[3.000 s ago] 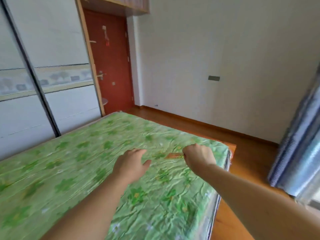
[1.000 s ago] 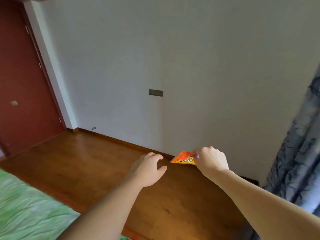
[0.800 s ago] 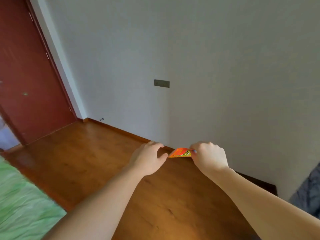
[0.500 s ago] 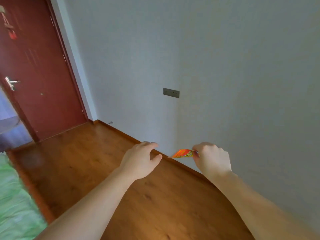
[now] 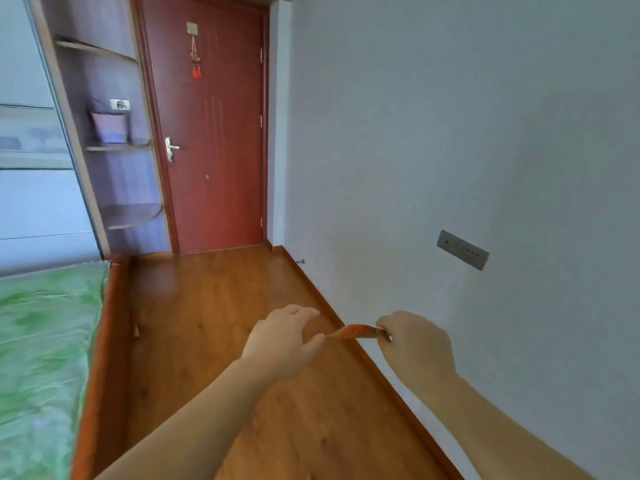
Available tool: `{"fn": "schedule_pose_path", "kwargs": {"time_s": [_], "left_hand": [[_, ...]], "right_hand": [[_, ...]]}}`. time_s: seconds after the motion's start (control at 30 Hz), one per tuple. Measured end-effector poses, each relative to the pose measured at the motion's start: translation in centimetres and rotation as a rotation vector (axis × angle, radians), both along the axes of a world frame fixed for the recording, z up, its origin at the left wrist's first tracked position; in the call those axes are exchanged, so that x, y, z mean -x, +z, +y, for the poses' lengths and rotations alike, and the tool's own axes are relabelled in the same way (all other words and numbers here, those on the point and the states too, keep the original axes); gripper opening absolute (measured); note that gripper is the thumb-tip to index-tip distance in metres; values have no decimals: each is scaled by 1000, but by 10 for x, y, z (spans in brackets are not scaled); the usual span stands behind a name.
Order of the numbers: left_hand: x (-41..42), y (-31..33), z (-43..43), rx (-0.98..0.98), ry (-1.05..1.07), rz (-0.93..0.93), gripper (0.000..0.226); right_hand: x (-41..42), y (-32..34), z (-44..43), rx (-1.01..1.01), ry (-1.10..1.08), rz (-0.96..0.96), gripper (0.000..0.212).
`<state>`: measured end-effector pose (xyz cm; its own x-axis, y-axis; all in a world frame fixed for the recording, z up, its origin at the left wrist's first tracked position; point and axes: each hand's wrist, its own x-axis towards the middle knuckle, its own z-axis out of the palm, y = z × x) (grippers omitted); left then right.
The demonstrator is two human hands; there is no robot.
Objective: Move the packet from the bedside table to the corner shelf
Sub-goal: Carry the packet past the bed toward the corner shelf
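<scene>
Ahead, a bedroom stretches toward a red door (image 5: pixel 211 133), seen from a camera worn on a person's head. Both bare forearms reach forward over a wooden floor (image 5: pixel 221 306).

The right hand (image 5: pixel 415 344) is closed in a pinch on one end of a small orange packet (image 5: pixel 353 331), which is held in the air and seen almost edge-on, so its print cannot be read. The left hand (image 5: pixel 284 337) is loosely curled and carries nothing; its thumb tip lies at the packet's free end, though whether it actually touches cannot be told.

The corner shelf (image 5: pixel 128 147) stands well apart from the hands, at the far left beside the door: rounded wooden tiers, one above another, set at the end of a pale wardrobe (image 5: pixel 34 174). A small bag or pouch (image 5: pixel 109 128) rests on the middle tier, while the lower tier looks bare. A bed with a green patterned cover (image 5: pixel 45 341) fills the left side, and a white wall (image 5: pixel 450 133) with a grey socket plate (image 5: pixel 462 249) runs along the right.

The step in hand appears to be carrying the packet across the room. To do it well, the pinch should stay firm, since a thin, light packet can slip from so small a hold. The walk should follow the open floor between bed and wall, and the free hand could steady the packet as it is laid flat on a clear tier.
</scene>
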<state>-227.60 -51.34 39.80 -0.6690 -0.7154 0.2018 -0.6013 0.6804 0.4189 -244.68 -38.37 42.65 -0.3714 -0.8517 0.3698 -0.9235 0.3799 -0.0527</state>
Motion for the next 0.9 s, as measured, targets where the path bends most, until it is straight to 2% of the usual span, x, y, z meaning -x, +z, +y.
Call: {"fn": "schedule_pose_path", "kwargs": {"time_s": [0.37,0.57,0.73,0.9], "left_hand": [[27,8,-153,-30,377,-105,50],[86,9,-224,-31,526,-145,49],[131,14,-271,-140,650,-186,49],[169,27,-318,-126,703,-195,49]], "right_hand": [[73,-1,-221,48,362,-52,15],[140,-14,-332,17,512,-82,14],[199,-2,-406,6,618,-109,15],[239,14,-469,-1,661,-94,18]]}}
